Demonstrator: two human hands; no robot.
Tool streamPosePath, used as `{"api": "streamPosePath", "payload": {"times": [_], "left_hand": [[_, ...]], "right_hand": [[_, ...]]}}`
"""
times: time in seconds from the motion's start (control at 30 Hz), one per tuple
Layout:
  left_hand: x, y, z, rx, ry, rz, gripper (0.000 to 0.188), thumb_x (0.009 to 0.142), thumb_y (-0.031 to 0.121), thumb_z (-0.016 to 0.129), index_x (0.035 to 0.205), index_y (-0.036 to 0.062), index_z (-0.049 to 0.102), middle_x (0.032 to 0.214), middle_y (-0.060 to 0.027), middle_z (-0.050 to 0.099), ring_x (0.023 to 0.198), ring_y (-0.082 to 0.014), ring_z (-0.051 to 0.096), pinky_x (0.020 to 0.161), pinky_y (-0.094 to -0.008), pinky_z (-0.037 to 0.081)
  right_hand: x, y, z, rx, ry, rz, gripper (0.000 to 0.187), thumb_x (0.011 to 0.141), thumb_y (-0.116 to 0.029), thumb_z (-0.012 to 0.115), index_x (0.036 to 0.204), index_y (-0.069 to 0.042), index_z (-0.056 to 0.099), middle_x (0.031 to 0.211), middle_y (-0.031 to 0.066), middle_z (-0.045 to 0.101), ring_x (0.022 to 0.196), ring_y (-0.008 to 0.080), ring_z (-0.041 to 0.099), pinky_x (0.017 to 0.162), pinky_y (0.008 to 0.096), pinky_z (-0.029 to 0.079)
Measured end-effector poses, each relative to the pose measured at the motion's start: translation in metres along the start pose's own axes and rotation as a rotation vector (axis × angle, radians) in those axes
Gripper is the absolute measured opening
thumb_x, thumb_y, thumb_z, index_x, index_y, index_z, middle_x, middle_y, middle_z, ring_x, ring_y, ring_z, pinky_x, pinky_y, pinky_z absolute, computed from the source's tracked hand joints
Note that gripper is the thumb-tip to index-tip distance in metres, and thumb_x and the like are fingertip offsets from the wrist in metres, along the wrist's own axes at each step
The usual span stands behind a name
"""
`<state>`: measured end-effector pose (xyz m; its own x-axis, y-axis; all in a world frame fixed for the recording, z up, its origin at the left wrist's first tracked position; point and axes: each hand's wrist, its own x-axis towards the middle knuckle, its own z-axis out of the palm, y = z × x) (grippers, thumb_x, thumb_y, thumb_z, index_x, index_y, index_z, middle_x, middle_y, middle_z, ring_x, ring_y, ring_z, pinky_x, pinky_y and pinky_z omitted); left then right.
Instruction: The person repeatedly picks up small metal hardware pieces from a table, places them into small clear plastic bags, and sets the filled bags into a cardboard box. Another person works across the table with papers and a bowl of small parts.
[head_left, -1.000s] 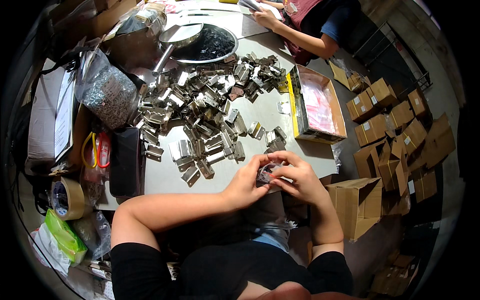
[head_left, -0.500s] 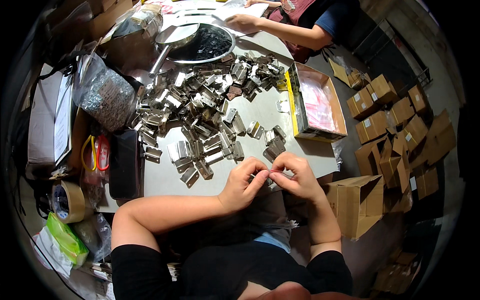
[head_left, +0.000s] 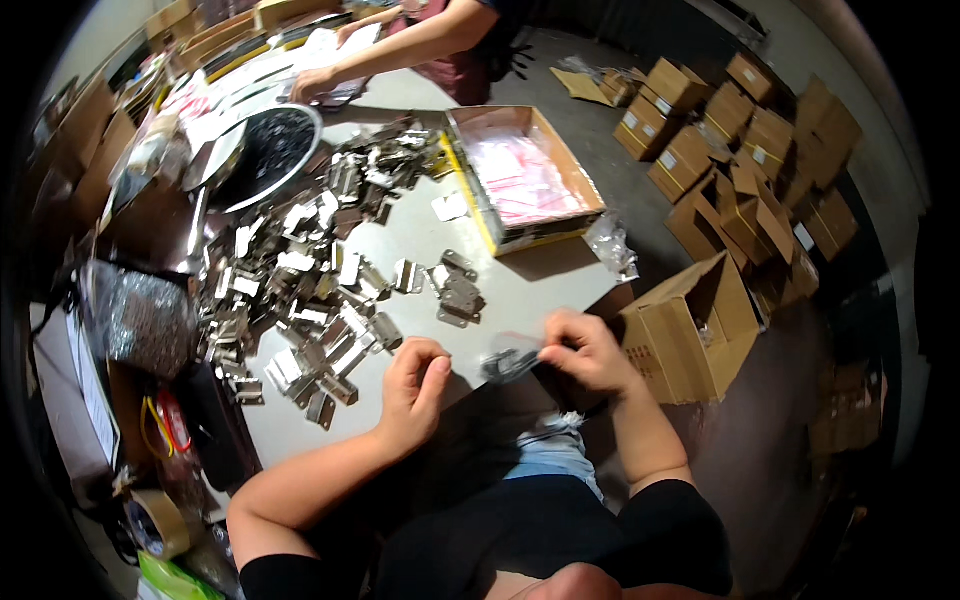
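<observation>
My right hand (head_left: 590, 355) pinches a small clear plastic bag (head_left: 512, 362) with dark parts in it, blurred by motion, just past the table's near edge. My left hand (head_left: 412, 388) is apart from the bag at the same edge, fingers loosely curled, thumb a little away from them, nothing visible in it. Left of it and beyond lies a spread of shiny bent metal brackets (head_left: 300, 262). A small cluster of brackets (head_left: 460, 295) sits apart from that spread, between it and my right hand.
An open box of pink-and-white plastic bags (head_left: 520, 165) stands at the table's right edge. Beyond the brackets is a round pan of black parts (head_left: 275, 150) with a metal scoop. An open carton (head_left: 690, 330) is at my right. Another person's arm (head_left: 400, 55) reaches over the far table.
My hands have parted: the right has moved off with the bag, the left has let go and drawn left. The view has swung right, and the other person's arm appears farther left.
</observation>
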<state>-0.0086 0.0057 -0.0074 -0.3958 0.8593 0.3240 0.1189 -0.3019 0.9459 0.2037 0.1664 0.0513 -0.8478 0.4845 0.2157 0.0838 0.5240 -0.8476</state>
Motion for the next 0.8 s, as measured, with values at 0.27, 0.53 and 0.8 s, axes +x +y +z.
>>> {"api": "streamPosePath", "payload": {"times": [0.27, 0.53, 0.8], "left_hand": [[-0.003, 0.001, 0.006, -0.155, -0.005, -0.113, 0.011, 0.095, 0.010, 0.057, 0.101, 0.0009, 0.052, 0.085, -0.0019, 0.055, 0.074, -0.0070, 0.049, 0.067, -0.0219, 0.042], [-0.006, -0.006, 0.005, -0.109, 0.006, -0.119, 0.016, 0.094, 0.012, 0.059, 0.104, 0.0006, 0.053, 0.085, -0.0029, 0.057, 0.075, -0.0088, 0.052, 0.068, -0.0239, 0.044], [-0.004, -0.008, 0.004, -0.034, -0.031, -0.104, 0.019, 0.093, 0.014, 0.062, 0.104, -0.0002, 0.054, 0.083, -0.0071, 0.058, 0.071, -0.0133, 0.054, 0.066, -0.0272, 0.046]], "right_hand": [[-0.090, -0.002, -0.131, -0.731, 0.834, 0.387, 0.021, 0.082, -0.010, 0.069, 0.074, -0.001, 0.052, 0.067, 0.0058, 0.050, 0.060, 0.0152, 0.047, 0.056, 0.0300, 0.038], [0.062, 0.027, -0.094, -0.609, 0.495, 0.065, 0.015, 0.081, -0.013, 0.066, 0.088, 0.000, 0.066, 0.086, 0.0155, 0.065, 0.080, 0.0289, 0.064, 0.073, 0.0350, 0.049], [0.181, 0.084, -0.106, -0.689, -0.091, 0.392, 0.030, 0.075, -0.022, 0.072, 0.096, 0.000, 0.069, 0.085, 0.0129, 0.068, 0.078, 0.0233, 0.065, 0.071, 0.0334, 0.050]]}}
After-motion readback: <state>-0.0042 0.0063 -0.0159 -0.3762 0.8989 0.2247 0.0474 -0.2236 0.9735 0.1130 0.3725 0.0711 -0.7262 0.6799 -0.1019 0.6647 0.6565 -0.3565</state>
